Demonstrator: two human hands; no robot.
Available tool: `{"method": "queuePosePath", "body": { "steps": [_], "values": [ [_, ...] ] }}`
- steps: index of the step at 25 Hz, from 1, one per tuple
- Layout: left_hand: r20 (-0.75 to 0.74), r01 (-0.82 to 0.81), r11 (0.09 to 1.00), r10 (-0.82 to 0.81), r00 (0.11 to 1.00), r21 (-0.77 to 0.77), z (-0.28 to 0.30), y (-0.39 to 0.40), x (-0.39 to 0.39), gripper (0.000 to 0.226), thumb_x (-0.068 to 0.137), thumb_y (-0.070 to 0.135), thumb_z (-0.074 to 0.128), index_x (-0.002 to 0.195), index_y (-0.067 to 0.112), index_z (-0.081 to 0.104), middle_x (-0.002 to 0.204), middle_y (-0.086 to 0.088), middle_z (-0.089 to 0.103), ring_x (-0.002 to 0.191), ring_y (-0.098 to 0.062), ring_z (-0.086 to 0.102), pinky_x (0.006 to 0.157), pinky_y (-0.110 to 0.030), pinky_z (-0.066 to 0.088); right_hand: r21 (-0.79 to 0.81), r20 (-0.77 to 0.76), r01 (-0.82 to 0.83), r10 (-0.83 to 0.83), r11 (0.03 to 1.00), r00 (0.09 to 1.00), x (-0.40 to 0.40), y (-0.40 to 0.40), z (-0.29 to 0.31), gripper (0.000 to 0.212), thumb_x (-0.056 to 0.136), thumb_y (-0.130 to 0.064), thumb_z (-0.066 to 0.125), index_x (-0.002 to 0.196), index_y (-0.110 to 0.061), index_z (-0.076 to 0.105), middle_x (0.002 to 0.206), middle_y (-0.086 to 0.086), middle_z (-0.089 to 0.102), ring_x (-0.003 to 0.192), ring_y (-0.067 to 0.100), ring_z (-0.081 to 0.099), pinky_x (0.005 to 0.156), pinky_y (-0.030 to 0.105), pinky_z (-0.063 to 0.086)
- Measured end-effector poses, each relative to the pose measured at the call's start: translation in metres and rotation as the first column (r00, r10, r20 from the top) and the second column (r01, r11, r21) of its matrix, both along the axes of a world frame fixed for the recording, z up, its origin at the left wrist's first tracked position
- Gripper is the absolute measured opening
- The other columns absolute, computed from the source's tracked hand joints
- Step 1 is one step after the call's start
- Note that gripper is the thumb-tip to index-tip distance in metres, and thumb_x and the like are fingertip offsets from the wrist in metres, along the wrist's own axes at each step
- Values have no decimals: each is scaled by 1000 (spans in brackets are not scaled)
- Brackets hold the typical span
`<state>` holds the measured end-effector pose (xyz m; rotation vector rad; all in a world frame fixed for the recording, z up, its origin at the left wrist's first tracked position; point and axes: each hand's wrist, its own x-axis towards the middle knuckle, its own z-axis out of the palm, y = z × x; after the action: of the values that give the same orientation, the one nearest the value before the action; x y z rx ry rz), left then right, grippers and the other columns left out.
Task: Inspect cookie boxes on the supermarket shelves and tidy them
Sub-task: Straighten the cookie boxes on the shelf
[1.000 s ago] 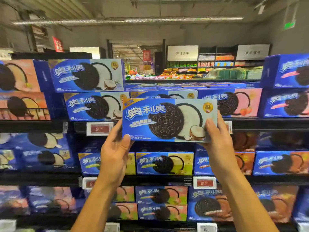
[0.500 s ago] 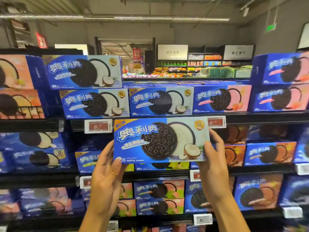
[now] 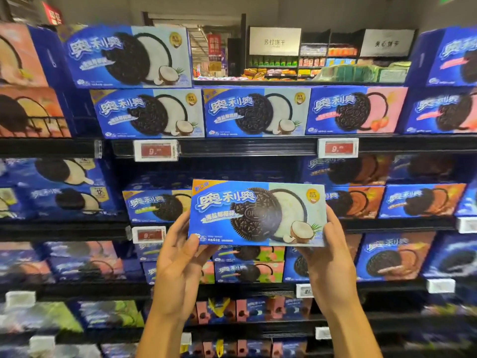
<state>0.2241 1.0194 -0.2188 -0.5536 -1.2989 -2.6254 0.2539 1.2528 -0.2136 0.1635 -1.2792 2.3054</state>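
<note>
Two hands hold one coconut cookie box before the shelves. Left hand grips its lower left corner; right hand grips its right end.

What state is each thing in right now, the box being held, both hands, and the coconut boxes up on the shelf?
Held coconut cookie box: off the shelf, upright, front facing the camera.
Left hand: grips its lower left corner.
Right hand: grips its lower right corner.
Shelved coconut boxes: side by side, fronts out.

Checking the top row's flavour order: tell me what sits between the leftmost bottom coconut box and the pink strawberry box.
In the head view, one more coconut box sits between the left coconut box and the strawberry box.
</note>
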Motion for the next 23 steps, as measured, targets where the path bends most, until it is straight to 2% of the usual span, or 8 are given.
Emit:
{"method": "queuePosePath", "body": {
  "steps": [3, 5, 7, 10, 13, 16, 20, 23],
  "values": [
    [26, 18, 1000, -19, 999, 19, 1, 1, 11, 63, 81, 40, 76, 136, 18, 55, 140, -11, 56, 114, -25, 61, 93, -43, 55, -57, 14, 5, -4, 998, 1000, -1, -1, -11, 46, 94, -39, 55, 136, -22, 56, 134, 2, 64, 112, 18, 64, 87, 37, 55],
    [47, 18, 998, -21, 999, 52, 0, 4, 16, 48, 93, 37, 60, 137, 17, 53, 144, -12, 53, 114, -24, 59, 95, -46, 52, -129, 21, -16, 19, 992, 1000, -3, -3, -19, 42, 102, -33, 49, 140, -14, 53, 138, 9, 61, 117, 21, 60, 95, 42, 52],
    [79, -6, 998, 0, 997, 66, -2, 6, 21, 41, 95, 26, 52, 135, 20, 53, 146, -8, 52, 116, -22, 58, 97, -49, 48, -268, 29, -72, 83, 961, 996, -3, -7, -27, 40, 103, -33, 47, 136, -15, 59, 140, 7, 60, 121, 21, 61, 95, 37, 54],
    [90, -22, 999, 19, 996, 25, 0, 10, 32, 74, 72, 42, 83, 135, 21, 52, 145, -4, 52, 124, -19, 56, 98, -42, 52, -438, 19, -163, 190, 884, 982, -3, -13, -38, 36, 98, -27, 52, 129, -15, 65, 131, 5, 67, 117, 20, 64, 88, 33, 57],
    [32, -13, 996, 15, 999, -83, 5, 23, 49, 98, 55, 49, 92, 137, 17, 50, 139, -3, 58, 129, -22, 55, 99, -32, 51, -556, 39, -229, 300, 799, 953, 0, -24, -52, 41, 93, -18, 56, 133, -11, 59, 133, 10, 66, 116, 24, 65, 87, 37, 58],
    [-80, -18, 971, -1, 997, -237, 8, 37, 63, 79, 57, 51, 89, 127, 32, 58, 128, 8, 65, 121, -15, 61, 90, -26, 54, -682, 43, -285, 426, 674, 904, 7, -43, -69, 44, 95, -26, 55, 136, -9, 58, 134, 15, 64, 120, 30, 63, 99, 44, 53],
    [-142, -86, 927, 37, 989, -364, 9, 47, 75, 68, 61, 31, 85, 123, 34, 57, 125, 18, 65, 119, -5, 60, 92, -22, 52, -734, 52, -304, 497, 607, 866, 10, -61, -87, 34, 102, -29, 47, 112, -4, 67, 103, 15, 74, 92, 29, 73, 86, 42, 58],
    [-158, -124, 912, 66, 985, -392, 8, 48, 78, 66, 62, 26, 84, 122, 34, 57, 124, 19, 65, 119, -3, 60, 90, -17, 50, -753, 35, -322, 523, 573, 851, 7, -65, -91, 43, 105, -29, 42, 123, 0, 68, 117, 17, 71, 101, 30, 72, 84, 43, 60]
  ]
}}
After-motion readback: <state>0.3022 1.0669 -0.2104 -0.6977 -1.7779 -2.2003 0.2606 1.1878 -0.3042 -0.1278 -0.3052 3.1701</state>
